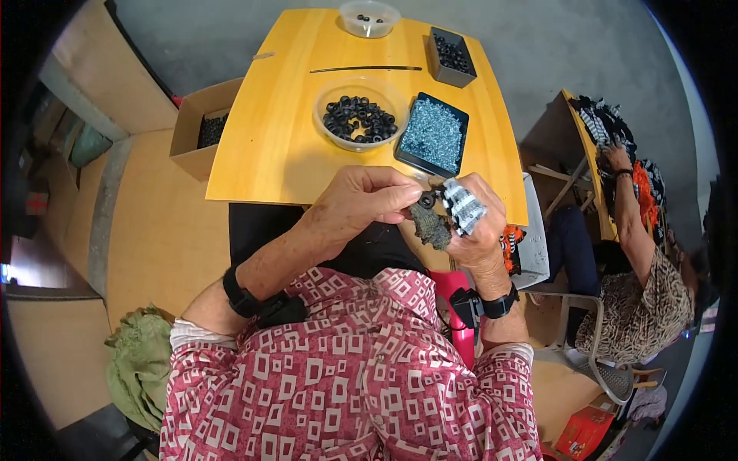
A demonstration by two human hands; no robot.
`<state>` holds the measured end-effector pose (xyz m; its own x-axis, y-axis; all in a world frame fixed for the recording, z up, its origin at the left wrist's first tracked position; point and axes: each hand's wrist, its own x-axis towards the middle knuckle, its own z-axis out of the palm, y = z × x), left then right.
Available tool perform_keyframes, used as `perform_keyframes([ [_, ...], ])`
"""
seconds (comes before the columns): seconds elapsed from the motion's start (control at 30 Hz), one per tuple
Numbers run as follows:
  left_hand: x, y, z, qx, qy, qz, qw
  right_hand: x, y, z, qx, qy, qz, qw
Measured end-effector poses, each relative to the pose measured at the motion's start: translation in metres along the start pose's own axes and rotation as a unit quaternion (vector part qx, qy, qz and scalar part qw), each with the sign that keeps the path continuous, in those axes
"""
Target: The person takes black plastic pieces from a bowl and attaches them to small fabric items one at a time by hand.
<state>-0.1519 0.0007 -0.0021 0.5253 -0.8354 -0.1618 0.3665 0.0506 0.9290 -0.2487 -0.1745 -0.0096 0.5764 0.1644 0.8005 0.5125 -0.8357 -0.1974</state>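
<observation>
In front of my chest, near the table's front edge, my right hand (480, 230) is closed around a small soft piece (463, 206) with black and white stripes. A dark grey-green fuzzy part (430, 228) hangs below it. A black ring-shaped bead (427, 200) sits at the top of this piece, between my hands. My left hand (357, 203) pinches at the bead with thumb and forefinger. Beyond my hands stand a clear round tub (319, 115) of black beads (361, 117) and a black tray (419, 163) of small clear bluish pieces (434, 132).
On the yellow table (261, 138) lie a thin dark stick (365, 69), a dark box of black parts (452, 54) and another clear tub (370, 29). A cardboard box (184, 142) stands left. At right, another person's hand (617, 157) touches striped and orange pieces on a second table.
</observation>
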Motion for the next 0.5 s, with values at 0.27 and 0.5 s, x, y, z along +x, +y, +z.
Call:
perform_keyframes([
  [0.27, 0.0039, 0.0019, -0.0034, 0.020, -0.035, 0.006, 0.999, 0.0007, 0.0010, 0.0045, 0.022, 0.005, 0.043, 0.999],
  [0.5, 0.0084, 0.0026, -0.0019, 0.035, -0.039, 0.008, 0.999, 0.0000, 0.0058, 0.0025, 0.006, 0.002, 0.015, 1.000],
])
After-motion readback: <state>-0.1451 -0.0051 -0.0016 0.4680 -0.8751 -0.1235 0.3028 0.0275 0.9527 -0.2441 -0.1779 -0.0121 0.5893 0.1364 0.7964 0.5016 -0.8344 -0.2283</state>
